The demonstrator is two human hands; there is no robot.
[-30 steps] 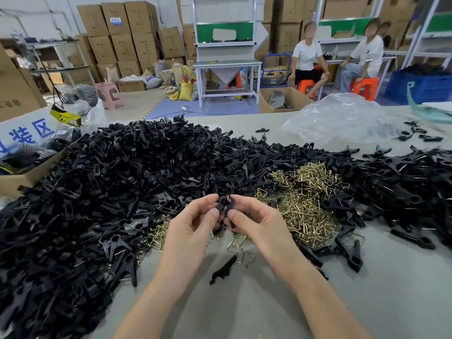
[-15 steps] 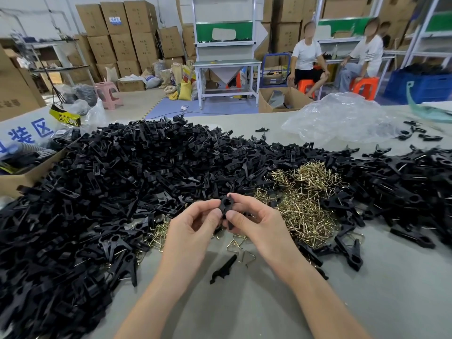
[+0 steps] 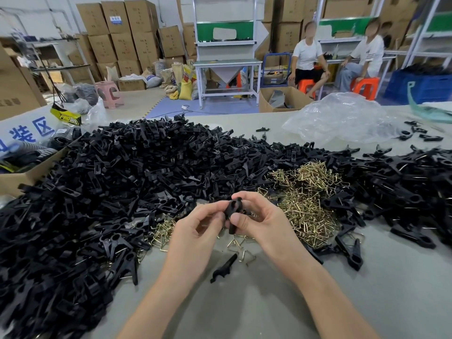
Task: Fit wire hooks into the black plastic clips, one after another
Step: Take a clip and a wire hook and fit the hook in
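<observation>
Since a second ago the black clip point(image 3: 232, 209) has been rolled over between the fingers, so its ring end now tips up and away and its body runs down toward the person. It sits pretty much dead centre of the view, lifted just above the table point(image 3: 367, 294). The left hand point(image 3: 195, 231) pinches it from 9 o'clock with curled fingertips, and the right hand point(image 3: 265, 222) wraps it from 3 o'clock, thumb pressed flat on the lower part. Can't tell if a wire is seated in it yet; the fingers hide that. Right below the hands, at 6 o'clock, a few loose wire hooks point(image 3: 235, 242) lie on the table beside a single clip half point(image 3: 223, 265). The main heap of brassy wire hooks point(image 3: 310, 201) spreads from 1 to 3 o'clock, touching the huge pile of black clips point(image 3: 110, 192) that fills everything from 7 round to 12. An assembled clip point(image 3: 349, 252) rests at 4 o'clock. Further out, a crumpled clear plastic bag point(image 3: 342, 118) sits at 1 o'clock, and two seated people point(image 3: 308, 59) are way back on orange stools point(image 3: 365, 85).
</observation>
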